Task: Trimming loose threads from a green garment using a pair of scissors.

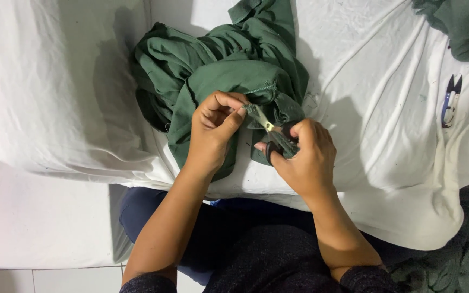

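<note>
1. Head view: the left hand (213,127) pinches a fold of the green garment (229,70) just under its stitched hem, fingers (225,104) curled tight on the cloth and holding it taut.
2. Head view, right side: the right hand (305,157) grips small dark-handled scissors (271,137), fingers closed around the handles; the pale blades point up and left into the fabric, touching it right beside the left thumb.
3. The garment lies bunched on the white-sheeted desk (55,81), near the middle of its near edge, with a flap hanging just over that edge toward the person's lap.
4. A second pair of snips, blue and white (451,102), lies well apart near the right edge of the desk, and more green cloth (462,27) sits in the far right corner.
5. Risk, as I judge it: the blade tips sit so close to the left thumb that a slip could nick it, and because the fabric is doubled over, a snip could catch a layer underneath.
</note>
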